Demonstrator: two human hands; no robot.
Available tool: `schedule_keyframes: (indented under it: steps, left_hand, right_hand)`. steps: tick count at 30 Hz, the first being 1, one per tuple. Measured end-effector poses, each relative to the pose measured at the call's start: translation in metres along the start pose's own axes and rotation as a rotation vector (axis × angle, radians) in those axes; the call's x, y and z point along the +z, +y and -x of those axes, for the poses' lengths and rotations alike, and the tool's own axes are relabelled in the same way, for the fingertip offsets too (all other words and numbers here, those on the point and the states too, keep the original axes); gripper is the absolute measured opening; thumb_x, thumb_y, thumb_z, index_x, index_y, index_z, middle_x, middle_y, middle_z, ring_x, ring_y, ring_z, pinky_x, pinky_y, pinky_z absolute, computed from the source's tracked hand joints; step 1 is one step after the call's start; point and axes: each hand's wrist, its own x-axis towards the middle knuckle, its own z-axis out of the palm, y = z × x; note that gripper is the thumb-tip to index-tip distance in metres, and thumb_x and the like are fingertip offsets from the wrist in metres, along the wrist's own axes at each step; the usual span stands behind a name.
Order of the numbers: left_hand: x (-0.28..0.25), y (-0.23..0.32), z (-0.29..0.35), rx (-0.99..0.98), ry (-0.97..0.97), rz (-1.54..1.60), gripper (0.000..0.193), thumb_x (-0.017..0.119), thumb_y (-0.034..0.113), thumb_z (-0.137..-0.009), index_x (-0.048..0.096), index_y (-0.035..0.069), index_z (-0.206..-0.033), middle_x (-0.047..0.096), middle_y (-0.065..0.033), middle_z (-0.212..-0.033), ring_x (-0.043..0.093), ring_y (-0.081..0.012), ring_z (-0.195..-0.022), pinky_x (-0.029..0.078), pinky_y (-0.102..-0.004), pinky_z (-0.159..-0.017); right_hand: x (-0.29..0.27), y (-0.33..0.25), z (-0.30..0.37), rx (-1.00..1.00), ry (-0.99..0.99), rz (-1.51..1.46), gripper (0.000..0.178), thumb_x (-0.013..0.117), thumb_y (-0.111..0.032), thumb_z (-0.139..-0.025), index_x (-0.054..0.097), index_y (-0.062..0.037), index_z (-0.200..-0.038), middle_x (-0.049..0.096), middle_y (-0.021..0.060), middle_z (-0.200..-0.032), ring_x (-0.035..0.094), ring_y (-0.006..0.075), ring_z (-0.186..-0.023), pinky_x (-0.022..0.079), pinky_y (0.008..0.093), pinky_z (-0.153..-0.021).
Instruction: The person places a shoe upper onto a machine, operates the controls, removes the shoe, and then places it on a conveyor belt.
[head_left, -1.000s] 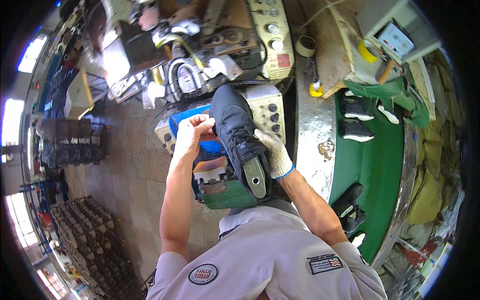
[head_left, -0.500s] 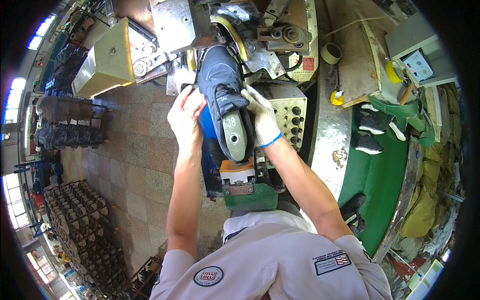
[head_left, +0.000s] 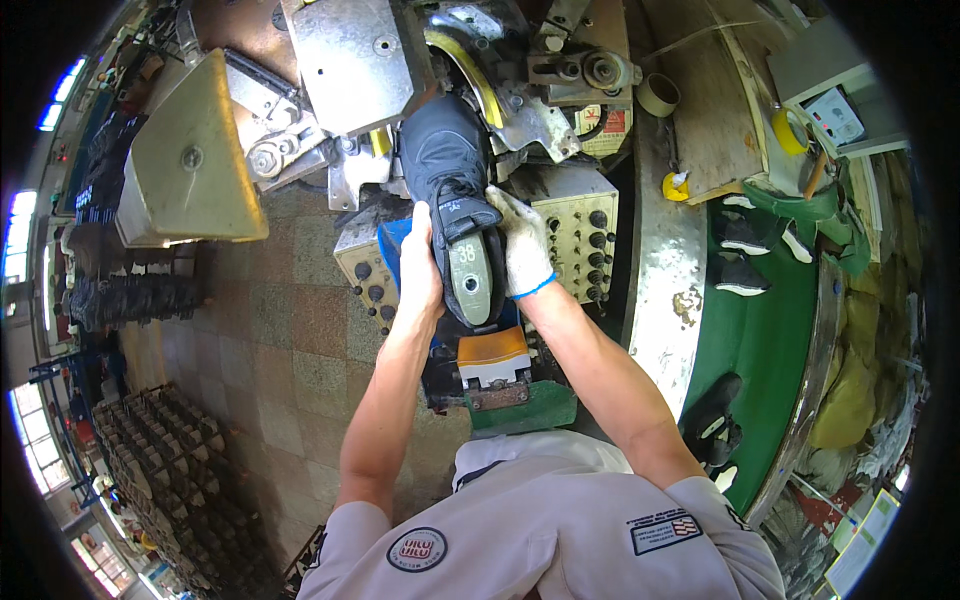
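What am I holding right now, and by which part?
A black shoe upper on a grey last, held by its sides: your bare left hand on the left, your gloved right hand on the right, near the tongue.

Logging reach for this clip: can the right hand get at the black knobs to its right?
Probably yes: nothing visible stands between the right hand and the black knobs, though that hand holds the shoe.

The shoe [head_left: 443, 150] is black (its last [head_left: 470, 302] grey-green); the glove [head_left: 526, 245] white, edged blue; the pad [head_left: 492, 347] orange.
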Motion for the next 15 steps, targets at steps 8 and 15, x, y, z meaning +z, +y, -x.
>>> schedule_keyframes:
  steps: [8, 15]
  left_hand:
    - [0.012, -0.017, 0.0, 0.066, 0.035, 0.056, 0.054, 0.037, 0.051, -0.107, 0.067, 0.007, -0.116, 0.072, -0.0053, -0.102, 0.069, -0.0175, -0.09, 0.055, -0.0337, -0.084]
    - [0.005, -0.048, -0.017, 0.183, -0.098, 0.273, 0.053, 0.034, 0.049, -0.108, 0.063, 0.006, -0.12, 0.071, -0.0064, -0.105, 0.067, -0.0179, -0.095, 0.054, -0.0339, -0.089]
  right_hand:
    - [-0.017, 0.007, -0.007, -0.079, 0.051, 0.17, 0.032, 0.068, -0.029, -0.098, 0.073, 0.0014, -0.108, 0.07, 0.0002, -0.096, 0.06, 0.0075, -0.084, 0.051, 0.0257, -0.077]
    - [-0.03, -0.001, -0.019, -0.134, -0.051, 0.498, 0.034, 0.067, -0.031, -0.098, 0.074, 0.0003, -0.089, 0.062, -0.0059, -0.079, 0.048, 0.0044, -0.071, 0.041, 0.0253, -0.062]
